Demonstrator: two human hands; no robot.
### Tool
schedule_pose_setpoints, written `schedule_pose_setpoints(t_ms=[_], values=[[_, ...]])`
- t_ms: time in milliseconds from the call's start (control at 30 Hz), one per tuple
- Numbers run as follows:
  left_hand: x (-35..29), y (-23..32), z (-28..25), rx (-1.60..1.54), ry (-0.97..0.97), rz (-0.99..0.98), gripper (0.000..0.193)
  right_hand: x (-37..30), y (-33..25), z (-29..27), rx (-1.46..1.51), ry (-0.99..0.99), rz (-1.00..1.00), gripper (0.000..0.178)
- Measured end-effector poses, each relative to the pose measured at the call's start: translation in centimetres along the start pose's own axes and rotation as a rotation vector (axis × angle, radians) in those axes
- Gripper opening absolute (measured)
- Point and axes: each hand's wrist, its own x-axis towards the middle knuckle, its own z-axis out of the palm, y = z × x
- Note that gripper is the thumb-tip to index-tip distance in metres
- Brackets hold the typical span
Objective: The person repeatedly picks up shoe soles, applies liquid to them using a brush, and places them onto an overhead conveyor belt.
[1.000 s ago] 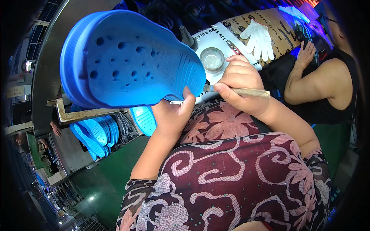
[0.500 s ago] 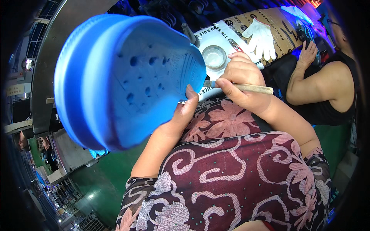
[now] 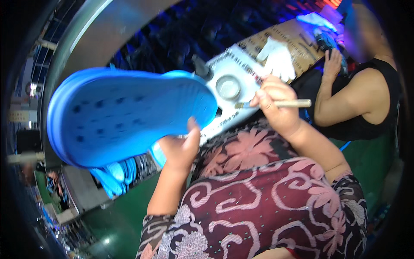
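My left hand (image 3: 179, 149) grips a large blue foam clog (image 3: 129, 116) by its near edge, thumb on the broad face. That face is turned up toward me and shows rows of dark holes; most fingers are hidden beneath. In my right hand (image 3: 278, 103) is a flat brush (image 3: 293, 103) with a pale wooden handle, its bristle end pointing left. The bristles are just below a round clear dish (image 3: 227, 87) and apart from the clog. The dish stands on a white printed sheet (image 3: 228, 64). A thin red object (image 3: 258, 79) lies beside my right knuckles.
A white glove (image 3: 278, 58) lies on brown printed wrapping (image 3: 297, 39). A dark upright peg (image 3: 202, 67) stands behind the clog's narrow end. More blue shoes (image 3: 118, 175) sit at lower left. Another person's hand (image 3: 331, 64) rests by a dark shoe at right.
The clog has come down and tilted to show more of its broad face. My right hand has drawn the brush off the clog's narrow end, toward the dish.
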Motion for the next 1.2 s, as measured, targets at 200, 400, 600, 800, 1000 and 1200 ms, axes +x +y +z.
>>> schedule_pose_setpoints(t_ms=[200, 400, 600, 800, 1000, 1200], values=[[4.9, 7.2, -1.4, -0.491, -0.413, -0.484, 0.069, -1.6, 3.2, -3.2, 0.009, 0.119, 0.092, 0.022], [16.4, 12.3, 11.4, -0.565, -1.08, -0.488, 0.077, -2.6, 4.9, -7.2, -0.032, 0.196, 0.206, 0.024], [33.4, 14.0, 25.9, -0.966, -0.451, -0.775, 0.039, -1.3, 5.2, -8.3, 0.036, 0.224, 0.263, 0.026], [25.0, 13.5, 23.3, -0.876, -0.433, -0.318, 0.045, -2.7, 6.6, -9.3, 0.074, 0.222, 0.394, 0.026], [11.5, -1.4, 6.8, 0.116, -0.385, -0.29, 0.043, -3.5, 7.6, -7.5, 0.11, 0.189, 0.404, 0.026], [-4.1, -11.2, -14.3, 1.111, -0.152, -0.428, 0.065, -3.7, 7.1, -3.8, 0.236, 0.073, 0.511, 0.031]])
